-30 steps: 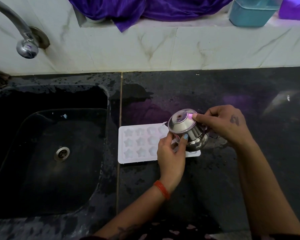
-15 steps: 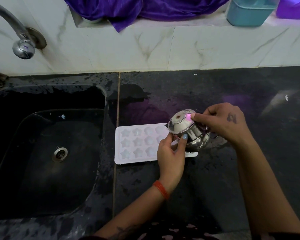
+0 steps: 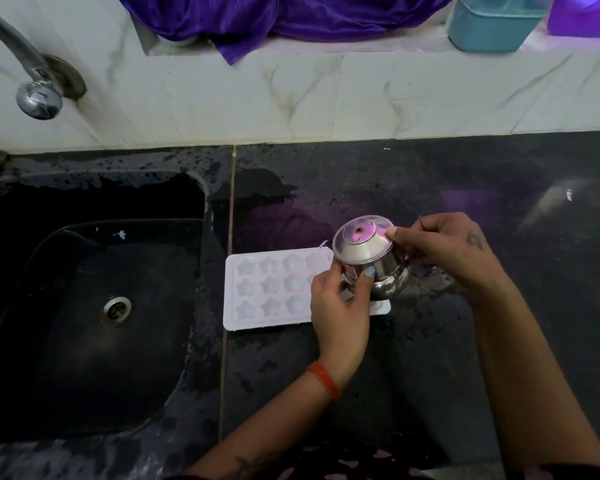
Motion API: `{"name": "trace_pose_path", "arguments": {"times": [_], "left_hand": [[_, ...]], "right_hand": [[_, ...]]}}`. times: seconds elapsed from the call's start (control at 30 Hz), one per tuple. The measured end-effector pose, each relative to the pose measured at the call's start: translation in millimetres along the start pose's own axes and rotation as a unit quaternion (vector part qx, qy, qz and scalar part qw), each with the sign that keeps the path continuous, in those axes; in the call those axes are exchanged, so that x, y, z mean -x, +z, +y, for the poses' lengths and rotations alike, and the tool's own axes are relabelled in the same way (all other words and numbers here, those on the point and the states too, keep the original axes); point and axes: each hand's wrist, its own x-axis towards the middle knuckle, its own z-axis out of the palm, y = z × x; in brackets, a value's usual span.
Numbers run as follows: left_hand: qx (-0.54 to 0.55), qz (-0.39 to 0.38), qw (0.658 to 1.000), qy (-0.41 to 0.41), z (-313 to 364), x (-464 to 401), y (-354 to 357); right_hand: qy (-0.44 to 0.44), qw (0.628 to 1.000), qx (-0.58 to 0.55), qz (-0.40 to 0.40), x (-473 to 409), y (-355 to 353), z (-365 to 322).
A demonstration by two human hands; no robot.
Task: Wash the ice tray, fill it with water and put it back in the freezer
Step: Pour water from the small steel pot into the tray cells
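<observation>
A small steel pot [image 3: 369, 259] is held tipped over the right end of the ice tray [image 3: 271, 289], its base turned up toward the camera and its mouth facing down and away. A red patch, possibly a label, is seen on the pot's wall beside the left thumb; no writing on it can be read. No other brand or text is legible.

The ice tray lies flat on the wet black tabletop [image 3: 430, 358], just right of the sink [image 3: 94, 306]. Its long axis runs left to right, roughly parallel to the tiled back wall [image 3: 326, 98]. Star-shaped cells are seen in three rows; the right end is hidden behind the pot and hand.

Left hand [image 3: 340, 313]: grip closed on the pot, thumb and forefinger curled round its lower wall. An orange-red band [image 3: 324, 379] is worn on that wrist.

Right hand [image 3: 454, 251]: grip closed on the pot from the right, one fingertip pressed at the rim of the base.

Tap [image 3: 32, 84] at upper left above the sink. Purple cloth [image 3: 257, 19] and a teal tub [image 3: 492, 26] on the ledge behind.
</observation>
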Motion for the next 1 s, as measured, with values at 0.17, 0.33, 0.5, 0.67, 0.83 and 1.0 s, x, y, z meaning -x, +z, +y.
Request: {"name": "trace_pose_path", "arguments": {"times": [0.17,0.33,0.5,0.67,0.83,1.0], "left_hand": [[0.018,0.003,1.0,-0.003,3,1,1],[0.009,-0.01,1.0,-0.005,4,0,5],[0.045,-0.042,0.998,-0.022,7,2,10],[0.055,-0.049,0.996,-0.042,3,4,17],[0.051,-0.057,0.996,-0.044,0,5,20],[0.043,-0.056,0.997,-0.038,-3,3,23]], "right_hand": [[0.003,0.999,-0.049,-0.008,-1,-1,6],[-0.007,1.0,-0.025,0.008,-1,-7,8],[-0.018,0.999,0.028,0.026,3,-13,2],[-0.024,0.993,0.103,0.05,5,-16,-3],[-0.033,0.988,0.138,0.053,4,-19,-3],[-0.036,0.984,0.165,0.053,3,-20,-5]]}}
